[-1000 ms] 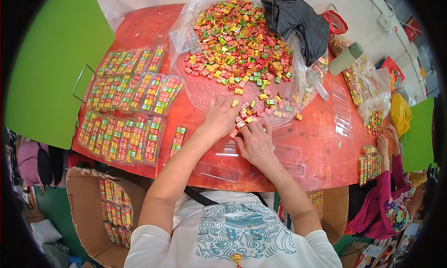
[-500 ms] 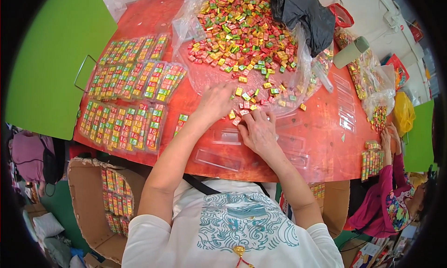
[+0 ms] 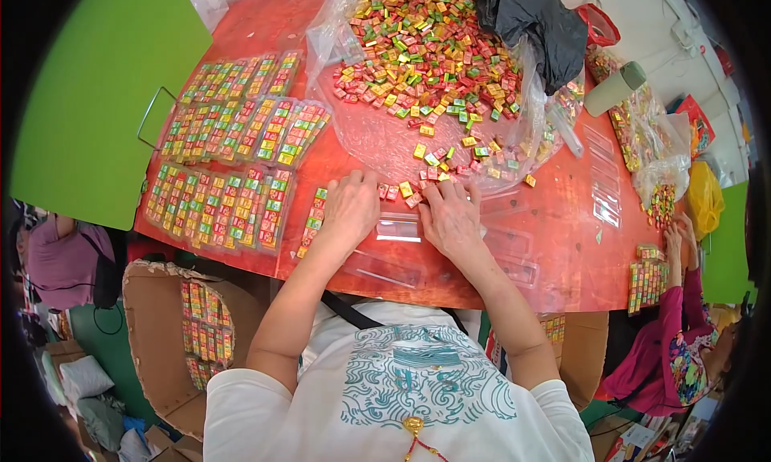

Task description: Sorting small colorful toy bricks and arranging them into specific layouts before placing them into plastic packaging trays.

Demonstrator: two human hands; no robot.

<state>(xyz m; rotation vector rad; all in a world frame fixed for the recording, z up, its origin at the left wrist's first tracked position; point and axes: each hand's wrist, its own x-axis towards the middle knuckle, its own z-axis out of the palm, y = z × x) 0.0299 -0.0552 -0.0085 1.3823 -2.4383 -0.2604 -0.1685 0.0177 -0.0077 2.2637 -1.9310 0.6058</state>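
Note:
A short row of small wrapped candies (image 3: 399, 190), red, yellow and green, lies on the red table between my hands. My left hand (image 3: 351, 209) rests at the row's left end, its fingers curled and pressed together; what they hold is hidden. At the right end my right hand (image 3: 452, 221) has its fingers bent down over candies, the thumb close to the row. Just in front of the row lies a clear plastic tray (image 3: 398, 226), and another clear tray (image 3: 385, 269) is nearer to me. A filled strip of candies (image 3: 312, 225) sits beside my left hand.
A large candy heap (image 3: 434, 52) spreads on a plastic bag, beside a black bag (image 3: 530, 28). Filled trays (image 3: 221, 209) cover the table's left. At the right are a bottle (image 3: 615, 88) and a co-worker's hands (image 3: 679, 235). A cardboard box (image 3: 152, 333) stands below the edge.
My left hand has moved back toward me and left, from the loose candies to the row's left end. My right hand stays nearly in place. The view has shifted slightly.

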